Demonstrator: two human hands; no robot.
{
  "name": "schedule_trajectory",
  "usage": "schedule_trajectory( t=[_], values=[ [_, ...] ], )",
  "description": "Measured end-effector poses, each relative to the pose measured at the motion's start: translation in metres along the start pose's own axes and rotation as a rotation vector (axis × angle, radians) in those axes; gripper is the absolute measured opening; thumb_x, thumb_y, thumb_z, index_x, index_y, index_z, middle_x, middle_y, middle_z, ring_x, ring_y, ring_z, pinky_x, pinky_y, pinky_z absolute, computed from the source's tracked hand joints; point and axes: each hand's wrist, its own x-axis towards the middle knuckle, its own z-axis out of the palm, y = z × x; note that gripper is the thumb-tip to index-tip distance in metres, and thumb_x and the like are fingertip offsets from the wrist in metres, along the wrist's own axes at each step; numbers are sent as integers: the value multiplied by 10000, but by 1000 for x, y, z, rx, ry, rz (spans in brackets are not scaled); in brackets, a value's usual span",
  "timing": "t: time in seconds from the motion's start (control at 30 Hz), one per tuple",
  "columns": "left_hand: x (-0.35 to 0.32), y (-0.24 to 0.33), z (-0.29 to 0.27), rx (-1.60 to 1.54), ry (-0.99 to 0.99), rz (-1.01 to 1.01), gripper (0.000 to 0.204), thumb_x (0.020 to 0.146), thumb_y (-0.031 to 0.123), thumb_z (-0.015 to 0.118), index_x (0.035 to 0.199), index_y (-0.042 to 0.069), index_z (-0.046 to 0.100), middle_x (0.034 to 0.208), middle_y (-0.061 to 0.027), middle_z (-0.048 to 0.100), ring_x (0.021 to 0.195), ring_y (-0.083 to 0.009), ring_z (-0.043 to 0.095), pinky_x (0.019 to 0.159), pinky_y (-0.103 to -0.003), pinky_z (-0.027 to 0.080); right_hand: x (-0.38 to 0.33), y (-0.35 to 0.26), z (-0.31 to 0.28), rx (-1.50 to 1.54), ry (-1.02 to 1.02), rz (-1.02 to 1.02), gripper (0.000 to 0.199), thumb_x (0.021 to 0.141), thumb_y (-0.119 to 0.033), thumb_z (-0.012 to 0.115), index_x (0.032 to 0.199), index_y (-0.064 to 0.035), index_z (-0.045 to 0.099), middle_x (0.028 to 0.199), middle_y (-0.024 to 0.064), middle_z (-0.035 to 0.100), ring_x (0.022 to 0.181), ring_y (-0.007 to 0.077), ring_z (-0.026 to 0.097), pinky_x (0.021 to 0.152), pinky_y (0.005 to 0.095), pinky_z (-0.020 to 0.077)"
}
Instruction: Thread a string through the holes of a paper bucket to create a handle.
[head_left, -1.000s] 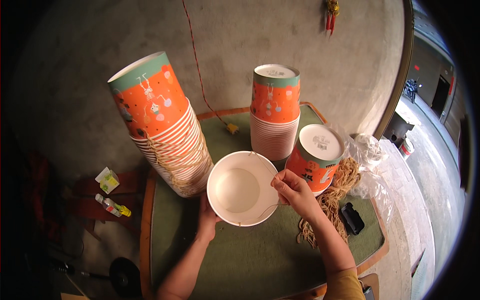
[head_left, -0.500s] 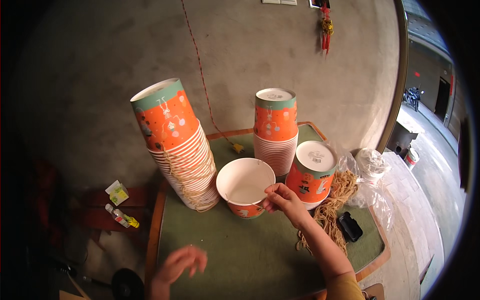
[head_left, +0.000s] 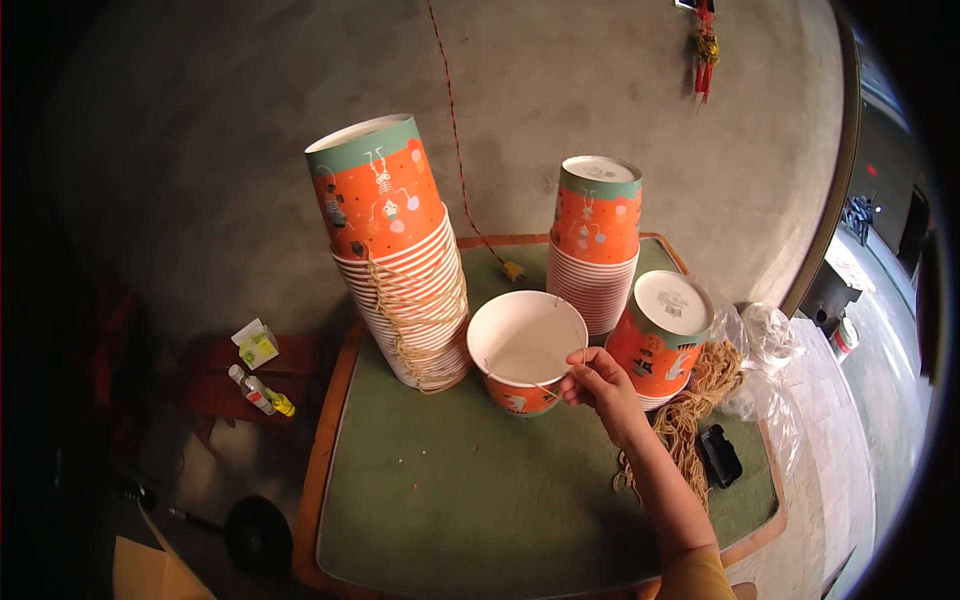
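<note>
An upright paper bucket (head_left: 530, 335), white inside and orange with a green base band outside, stands on the green table. At its right rim my right hand (head_left: 603, 385) is closed in a pinch on a thin cord, which runs along the front of the rim. My left hand is out of view. To the left leans a tall stack of upturned orange paper buckets (head_left: 375, 215), with tan strings looped over it. Behind stands another upturned stack (head_left: 598, 235), and a shorter one (head_left: 660, 340) is right of my hand. Tan cord (head_left: 715, 385) lies heaped beside it.
A black plastic tray (head_left: 719, 456) sits right of the cord. Clear plastic bags (head_left: 765, 340) bulge at the table's right edge. A yellow plug (head_left: 513, 271) rests at the back. Left of the table, a low red bench (head_left: 215, 390) holds a bottle (head_left: 250, 388) and a small box (head_left: 257, 343).
My left hand, blurred over the table's front earlier, has left the view. My right hand keeps its pinch at the bucket's rim. The whole view has shifted, so things sit farther right.
</note>
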Motion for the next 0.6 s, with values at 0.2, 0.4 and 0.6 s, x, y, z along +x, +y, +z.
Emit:
schedule_trajectory(
  t=[0.2,0.4,0.6],
  values=[
    [5,2,4,121,6,-63,325,1025,303,470,987,28,639,972,-113,620,944,-245,565,902,-402,432,-2,-2,2,-15,4,20,153,1027,-180,506,1133,-74,536,868,30,641,777,104,606,725,256,499],
    [13,12,-4,271,-14,-139,320,1020,308,478,1010,35,645,983,-118,631,956,-246,580,901,-395,441,-4,1,5,-25,-11,-1,147,1030,-186,502,1128,-85,543,860,26,640,771,100,605,727,254,501],
    [26,29,-13,434,-48,-208,317,1014,312,486,1032,42,650,994,-122,642,968,-248,594,900,-389,450,-3,2,7,-33,-41,-8,154,1030,-196,505,1138,-100,558,857,9,644,770,89,603,728,244,499]
  ],
)
